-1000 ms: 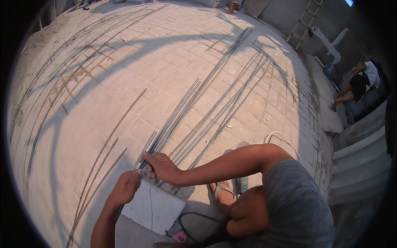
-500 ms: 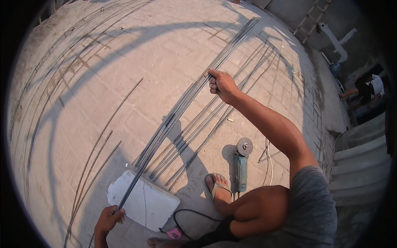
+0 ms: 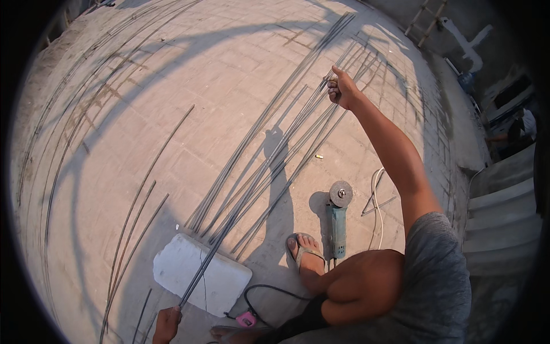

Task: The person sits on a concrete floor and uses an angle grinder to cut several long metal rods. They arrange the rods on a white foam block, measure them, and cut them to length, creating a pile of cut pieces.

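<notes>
Closed around the near ends of a few thin steel rods point(image 3: 246, 204), my left hand point(image 3: 167, 324) is low in the picture beside a white slab point(image 3: 220, 281). The rods pass over the slab and slant away to the upper right. My right hand point(image 3: 343, 90) grips them near their far part, its arm stretched out. To their left a bundle of similar rods point(image 3: 252, 133) lies on the paved ground. More loose rods point(image 3: 298, 178) lie beneath and to the right of the held ones. How many rods are in my hands I cannot tell.
An angle grinder point(image 3: 338, 226) lies by my sandalled foot point(image 3: 306, 255), with a pale cable point(image 3: 375, 212) to its right. A pink tape measure point(image 3: 246, 319) is near the slab. Several rods point(image 3: 137, 229) lie on the left. A person point(image 3: 521, 129) crouches at the far right.
Both hands have moved right, the right one also farther away, carrying a few rods. These now stand apart from the bundle, which stays on the left.
</notes>
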The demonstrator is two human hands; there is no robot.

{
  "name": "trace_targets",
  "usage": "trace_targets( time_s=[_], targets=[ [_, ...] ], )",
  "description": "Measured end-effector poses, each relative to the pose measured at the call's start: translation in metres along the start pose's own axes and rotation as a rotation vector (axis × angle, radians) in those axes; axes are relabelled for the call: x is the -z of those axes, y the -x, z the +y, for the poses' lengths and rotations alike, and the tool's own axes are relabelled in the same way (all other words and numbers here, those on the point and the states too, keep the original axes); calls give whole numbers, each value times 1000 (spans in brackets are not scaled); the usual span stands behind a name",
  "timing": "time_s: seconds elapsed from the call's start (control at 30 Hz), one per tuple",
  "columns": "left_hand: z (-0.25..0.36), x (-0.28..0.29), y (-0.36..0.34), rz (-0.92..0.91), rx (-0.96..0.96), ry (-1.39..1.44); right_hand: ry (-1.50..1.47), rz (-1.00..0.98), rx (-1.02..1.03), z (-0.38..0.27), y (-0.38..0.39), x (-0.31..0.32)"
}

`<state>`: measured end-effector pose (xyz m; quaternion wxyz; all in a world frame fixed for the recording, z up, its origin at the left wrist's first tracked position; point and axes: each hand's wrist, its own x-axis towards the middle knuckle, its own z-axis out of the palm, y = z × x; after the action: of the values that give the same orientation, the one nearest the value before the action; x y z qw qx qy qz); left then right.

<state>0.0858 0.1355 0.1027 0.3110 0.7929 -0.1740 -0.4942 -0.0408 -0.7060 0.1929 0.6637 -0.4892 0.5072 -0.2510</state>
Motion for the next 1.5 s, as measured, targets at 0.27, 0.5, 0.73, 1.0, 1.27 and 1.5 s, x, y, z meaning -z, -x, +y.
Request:
trace_targets(
  time_s=[0.27,0.5,0.73,1.0,1.27,1.5],
  targets=[
    [94,-12,-53,111,-10,-26,467,-828,-264,211,219,-96],
    [194,-31,-103,34,-122,48,61,-929,-271,234,331,-202],
    [258,-50,-124,-192,-27,350,76,-705,-215,191,293,-179],
    [142,-8,-62,-140,102,-61,119,-496,-124,122,190,-133],
    [-53,21,-7,35,86,-146,204,8,19,74,33,-50],
    [-27,-3,34,-70,392,-119,210,217,127,27,-31,15]
  ],
)
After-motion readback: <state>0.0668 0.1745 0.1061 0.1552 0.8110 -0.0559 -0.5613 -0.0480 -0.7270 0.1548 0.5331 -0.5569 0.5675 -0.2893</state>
